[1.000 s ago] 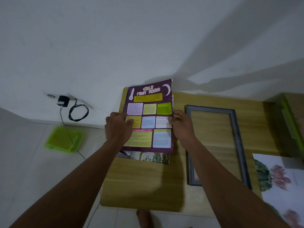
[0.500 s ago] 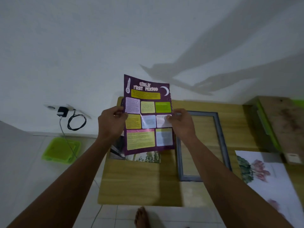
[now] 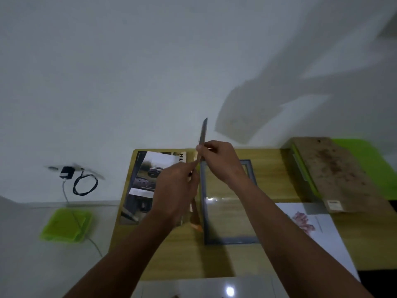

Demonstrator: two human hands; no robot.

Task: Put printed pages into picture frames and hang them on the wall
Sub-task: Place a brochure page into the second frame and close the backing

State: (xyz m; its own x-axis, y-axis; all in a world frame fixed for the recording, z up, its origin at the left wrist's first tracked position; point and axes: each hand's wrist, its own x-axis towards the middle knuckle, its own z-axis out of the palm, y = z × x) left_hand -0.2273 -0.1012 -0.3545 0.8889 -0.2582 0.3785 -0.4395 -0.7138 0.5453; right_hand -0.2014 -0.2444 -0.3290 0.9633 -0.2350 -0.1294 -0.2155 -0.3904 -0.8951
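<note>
My left hand (image 3: pixel 176 190) and my right hand (image 3: pixel 221 162) both grip the purple printed page (image 3: pixel 203 132), which is turned edge-on to the camera and shows as a thin upright sliver above the table. Just right of the hands lies the grey picture frame (image 3: pixel 227 239) flat on the wooden table (image 3: pixel 272 175), its glass reflecting light. Left of the hands a stack of printed pages (image 3: pixel 148 168) with a car photo on top lies on the table. A flower print (image 3: pixel 309 224) lies at the table's right.
A worn brown board (image 3: pixel 335 173) on a green thing sits at the back right. On the floor at the left are a green lid (image 3: pixel 66 224) and a black charger with coiled cable (image 3: pixel 68 173) plugged at the white wall.
The page has swung from facing the camera to edge-on, and both hands have come closer together over the frame's left edge. The view has shifted left, uncovering the stack of pages.
</note>
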